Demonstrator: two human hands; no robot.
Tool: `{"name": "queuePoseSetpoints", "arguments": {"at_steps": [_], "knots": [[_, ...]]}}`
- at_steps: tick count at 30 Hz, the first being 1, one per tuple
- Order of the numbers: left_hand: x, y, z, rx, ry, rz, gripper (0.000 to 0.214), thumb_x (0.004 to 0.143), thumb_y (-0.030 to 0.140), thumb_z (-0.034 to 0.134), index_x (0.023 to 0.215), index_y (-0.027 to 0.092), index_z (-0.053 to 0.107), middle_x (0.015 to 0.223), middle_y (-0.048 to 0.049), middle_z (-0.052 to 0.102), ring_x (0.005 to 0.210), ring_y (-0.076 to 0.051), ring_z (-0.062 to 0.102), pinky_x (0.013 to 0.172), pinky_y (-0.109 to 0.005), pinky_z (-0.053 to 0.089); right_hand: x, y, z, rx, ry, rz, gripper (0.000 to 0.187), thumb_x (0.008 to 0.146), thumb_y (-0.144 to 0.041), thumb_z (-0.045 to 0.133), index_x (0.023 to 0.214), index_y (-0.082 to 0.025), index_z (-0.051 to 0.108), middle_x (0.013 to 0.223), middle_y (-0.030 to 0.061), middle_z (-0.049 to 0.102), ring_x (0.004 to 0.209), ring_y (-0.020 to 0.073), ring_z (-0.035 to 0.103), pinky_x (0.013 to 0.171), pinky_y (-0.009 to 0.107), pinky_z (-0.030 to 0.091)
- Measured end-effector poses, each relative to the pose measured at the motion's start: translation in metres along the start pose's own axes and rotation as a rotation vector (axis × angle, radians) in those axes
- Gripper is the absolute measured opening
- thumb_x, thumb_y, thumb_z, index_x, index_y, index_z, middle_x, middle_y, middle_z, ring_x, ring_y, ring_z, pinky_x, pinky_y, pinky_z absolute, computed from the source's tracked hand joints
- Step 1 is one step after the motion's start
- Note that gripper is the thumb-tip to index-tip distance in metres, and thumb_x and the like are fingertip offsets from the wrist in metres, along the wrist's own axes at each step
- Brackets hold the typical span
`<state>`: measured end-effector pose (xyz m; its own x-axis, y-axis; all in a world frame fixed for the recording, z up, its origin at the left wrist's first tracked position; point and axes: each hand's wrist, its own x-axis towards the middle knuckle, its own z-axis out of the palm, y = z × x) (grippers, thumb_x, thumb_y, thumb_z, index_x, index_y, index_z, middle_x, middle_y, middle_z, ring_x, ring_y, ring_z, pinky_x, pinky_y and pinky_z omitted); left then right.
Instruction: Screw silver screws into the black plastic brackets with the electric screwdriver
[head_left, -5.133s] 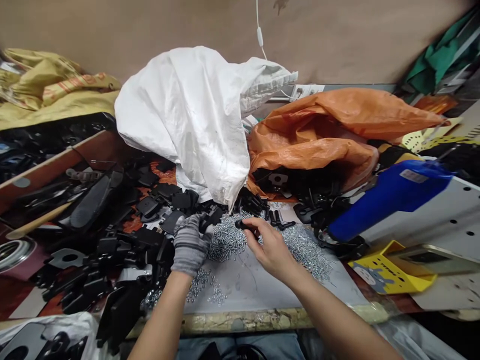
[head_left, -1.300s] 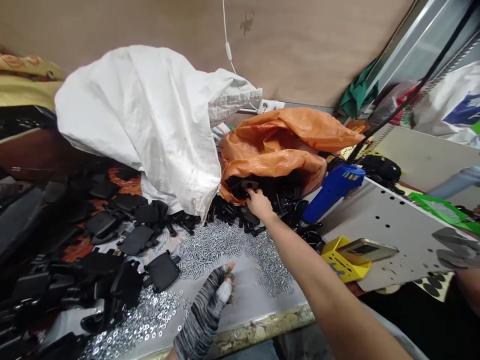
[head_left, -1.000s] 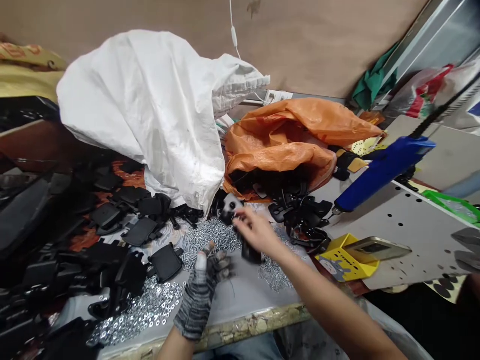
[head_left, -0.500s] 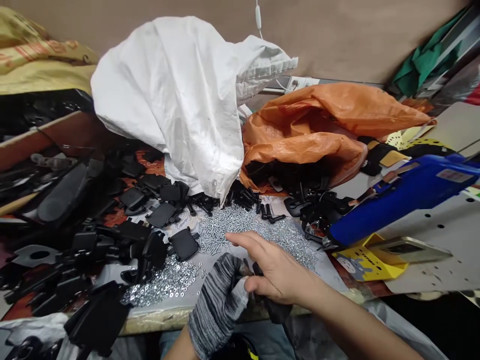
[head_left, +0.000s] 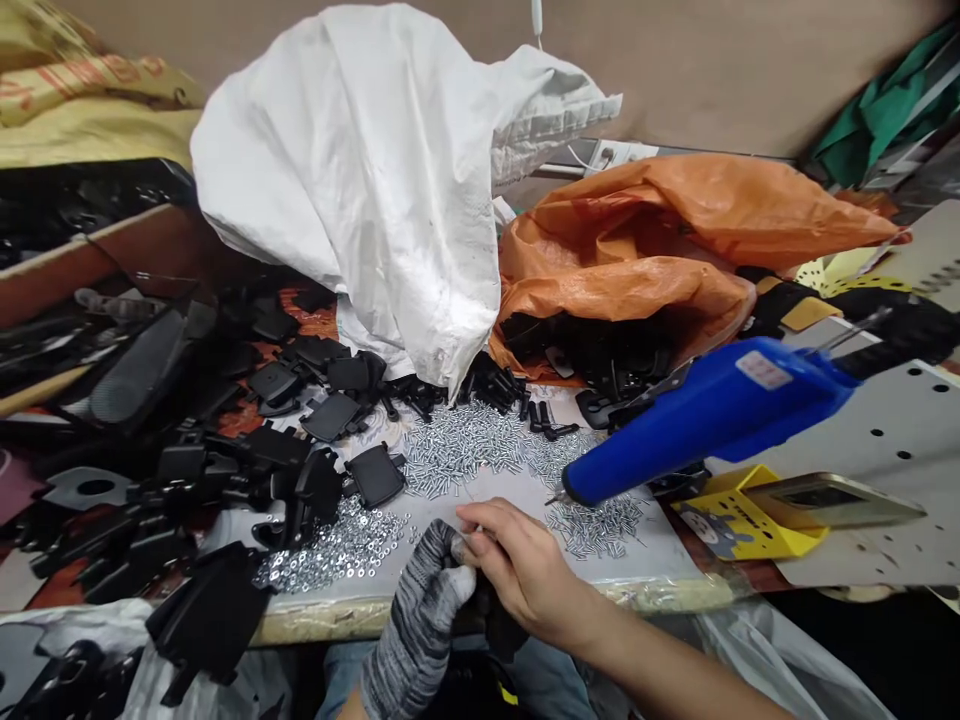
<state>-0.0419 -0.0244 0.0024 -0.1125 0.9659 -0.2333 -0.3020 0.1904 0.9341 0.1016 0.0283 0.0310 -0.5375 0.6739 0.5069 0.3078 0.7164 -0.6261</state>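
Right at the front of the bench, just below the pile of silver screws (head_left: 469, 450), a black plastic part (head_left: 499, 630) is held between 2 hands, with most of it hidden behind them and hanging below the bench edge. The left hand (head_left: 418, 620) wears a grey knit glove and the right hand (head_left: 525, 570) is bare. They're pressed together and clamped on the part, with the right hand's fingers (head_left: 480, 520) pinching in at the top of the glove. Can't tell if there's a screw in that pinch, it's too small to see.

Just left of the screw pile is a spread of silver washers (head_left: 337, 550), and a loose heap of black plastic parts (head_left: 274, 440) runs along its left side. A second, smaller patch of screws (head_left: 596, 528) sits to its right, with the metal tip of a blue electric tool (head_left: 712, 420) pointing down just above that patch.

Behind the pile, a white woven sack (head_left: 375, 200) slumps over with its mouth turned to the right, and an orange woven sack (head_left: 637, 290) lies next to it, full of black parts. Further right of the pile, a phone (head_left: 832, 500) rests on a yellow holder (head_left: 739, 515), beside a perforated metal sheet (head_left: 892, 430).
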Motion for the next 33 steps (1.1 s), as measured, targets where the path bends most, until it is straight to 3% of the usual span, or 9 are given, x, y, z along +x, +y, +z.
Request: {"name": "queuePoseSetpoints", "arguments": {"at_steps": [5, 9, 12, 16, 19, 23, 25, 29, 33], "knots": [[-0.007, 0.016, -0.034, -0.108, -0.139, -0.157, 0.024, 0.072, 0.044, 0.071, 0.078, 0.022, 0.064, 0.073, 0.0005, 0.062, 0.068, -0.015, 0.058, 0.066, -0.027, 0.051, 0.008, 0.016, 0.004, 0.286, -0.111, 0.265, 0.025, 0.104, -0.025, 0.037, 0.112, -0.020, 0.060, 0.097, 0.0064, 0.068, 0.090, 0.0166, 0.067, 0.079, 0.031, 0.056], [-0.010, 0.015, -0.053, 0.103, -0.057, -0.111, 0.027, 0.075, 0.046, 0.068, 0.088, 0.023, 0.069, 0.090, -0.0036, 0.069, 0.089, -0.022, 0.064, 0.084, -0.032, 0.054, 0.018, 0.059, 0.022, -0.038, -0.264, 0.254, 0.012, 0.091, -0.015, 0.058, 0.101, -0.017, 0.065, 0.096, 0.0091, 0.068, 0.096, 0.0244, 0.061, 0.085, 0.041, 0.052], [-0.010, 0.012, -0.055, 0.256, -0.080, -0.067, 0.035, 0.076, 0.040, 0.069, 0.106, 0.024, 0.066, 0.102, -0.0047, 0.071, 0.103, -0.026, 0.065, 0.098, -0.038, 0.051, 0.021, 0.078, 0.028, -0.077, -0.288, 0.215, 0.018, 0.086, -0.006, 0.057, 0.097, -0.017, 0.067, 0.090, 0.0083, 0.068, 0.093, 0.0246, 0.061, 0.082, 0.040, 0.052], [-0.002, 0.007, -0.046, 0.418, 0.050, 0.065, 0.035, 0.081, 0.036, 0.065, 0.113, 0.022, 0.061, 0.111, -0.0074, 0.070, 0.107, -0.026, 0.065, 0.100, -0.043, 0.051, 0.032, 0.060, 0.009, 0.082, -0.115, 0.261, 0.018, 0.091, -0.017, 0.059, 0.109, -0.020, 0.061, 0.096, 0.0067, 0.070, 0.091, 0.0206, 0.065, 0.084, 0.038, 0.051], [0.005, 0.003, -0.035, 0.460, 0.070, 0.163, 0.033, 0.087, 0.035, 0.059, 0.117, 0.022, 0.059, 0.119, -0.0085, 0.068, 0.112, -0.025, 0.064, 0.101, -0.043, 0.051, 0.042, 0.030, -0.006, 0.214, -0.148, 0.171, 0.024, 0.090, -0.021, 0.066, 0.113, -0.024, 0.059, 0.090, 0.0019, 0.073, 0.094, 0.0205, 0.065, 0.089, 0.039, 0.048], [0.009, -0.006, -0.025, 0.482, 0.105, 0.230, 0.025, 0.085, 0.031, 0.059, 0.108, 0.021, 0.063, 0.107, -0.0071, 0.072, 0.099, -0.024, 0.069, 0.091, -0.041, 0.057, 0.041, 0.005, -0.004, -0.041, -0.214, -0.039, 0.021, 0.092, -0.012, 0.058, 0.110, -0.020, 0.062, 0.089, 0.0056, 0.071, 0.091, 0.0218, 0.061, 0.082, 0.040, 0.045], [0.008, -0.009, -0.024, 0.468, 0.104, 0.245, 0.023, 0.085, 0.030, 0.059, 0.107, 0.022, 0.064, 0.106, -0.0064, 0.073, 0.099, -0.024, 0.070, 0.091, -0.040, 0.057, 0.038, 0.004, 0.000, -0.047, -0.179, -0.028, 0.023, 0.092, -0.014, 0.058, 0.114, -0.020, 0.061, 0.095, 0.0077, 0.070, 0.096, 0.0228, 0.060, 0.084, 0.042, 0.047], [0.001, -0.006, -0.027, 0.431, 0.111, 0.303, 0.037, 0.085, 0.031, 0.061, 0.121, 0.024, 0.059, 0.124, -0.0070, 0.069, 0.117, -0.026, 0.064, 0.103, -0.043, 0.052, 0.039, 0.011, -0.004, 0.336, -0.283, 0.137, 0.028, 0.090, -0.021, 0.065, 0.118, -0.024, 0.064, 0.118, 0.0077, 0.069, 0.114, 0.0207, 0.062, 0.098, 0.041, 0.049], [0.001, 0.007, -0.034, 0.471, 0.010, 0.314, 0.042, 0.083, 0.029, 0.064, 0.125, 0.025, 0.059, 0.128, -0.0070, 0.068, 0.122, -0.026, 0.062, 0.106, -0.043, 0.050, 0.041, 0.014, -0.004, 0.569, -0.316, 0.156, 0.016, 0.090, -0.021, 0.065, 0.104, -0.023, 0.072, 0.110, 0.0065, 0.074, 0.107, 0.0191, 0.068, 0.096, 0.040, 0.053]]}}
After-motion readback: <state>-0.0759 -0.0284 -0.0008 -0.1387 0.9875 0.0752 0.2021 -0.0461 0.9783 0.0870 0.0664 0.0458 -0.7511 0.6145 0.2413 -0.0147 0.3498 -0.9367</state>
